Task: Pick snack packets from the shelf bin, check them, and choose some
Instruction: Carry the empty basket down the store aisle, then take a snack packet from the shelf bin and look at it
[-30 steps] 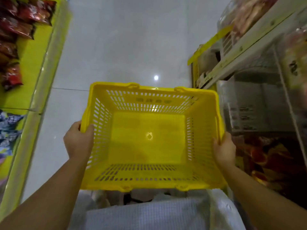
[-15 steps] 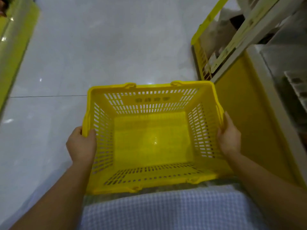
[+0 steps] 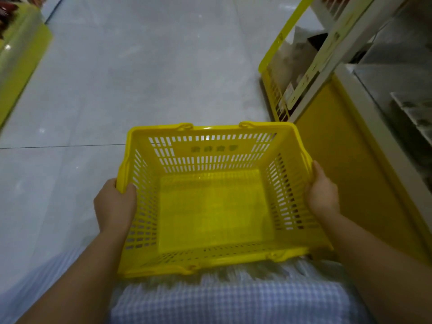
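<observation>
I hold a yellow plastic shopping basket (image 3: pixel 210 129) in front of my body, over the grey tiled floor. It has slotted walls and nothing inside. My left hand (image 3: pixel 114 204) grips its left rim, thumb inside the wall. My right hand (image 3: pixel 322 195) grips the right rim from outside. A few red snack packets (image 3: pixel 5 12) show at the far top left on a yellow-green shelf. No packet is in either hand.
A shelf unit (image 3: pixel 332 54) with a yellow base stands close on the right, its lower ledge beside the basket. A yellow-green shelf edge (image 3: pixel 21 66) runs along the left. The grey tiled aisle floor (image 3: pixel 152 66) lies ahead between them.
The view has tilted down toward the floor: the snack shelves on both sides have slid out of sight. Both hands keep the same grip on the basket, which sits lower in view.
</observation>
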`<action>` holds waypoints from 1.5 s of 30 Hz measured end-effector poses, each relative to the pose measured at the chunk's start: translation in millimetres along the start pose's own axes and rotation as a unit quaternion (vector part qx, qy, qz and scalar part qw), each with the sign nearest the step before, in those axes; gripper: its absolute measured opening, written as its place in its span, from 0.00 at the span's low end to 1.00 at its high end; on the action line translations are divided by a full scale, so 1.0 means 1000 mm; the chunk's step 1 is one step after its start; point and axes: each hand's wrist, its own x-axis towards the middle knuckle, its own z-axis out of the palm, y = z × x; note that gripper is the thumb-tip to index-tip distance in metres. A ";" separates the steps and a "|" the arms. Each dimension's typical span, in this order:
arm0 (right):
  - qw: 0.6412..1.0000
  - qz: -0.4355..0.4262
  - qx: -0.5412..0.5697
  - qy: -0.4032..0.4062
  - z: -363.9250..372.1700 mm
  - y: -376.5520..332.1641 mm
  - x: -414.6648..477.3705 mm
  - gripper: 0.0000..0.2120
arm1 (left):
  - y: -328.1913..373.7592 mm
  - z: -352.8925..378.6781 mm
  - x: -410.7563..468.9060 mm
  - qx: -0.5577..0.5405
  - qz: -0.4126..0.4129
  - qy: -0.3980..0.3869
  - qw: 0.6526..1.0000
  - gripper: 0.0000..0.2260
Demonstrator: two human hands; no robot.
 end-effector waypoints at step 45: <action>0.885 -0.216 0.051 0.410 -0.432 0.100 -0.384 0.08 | 0.300 -0.212 -0.397 -0.269 0.633 -0.145 0.711 0.07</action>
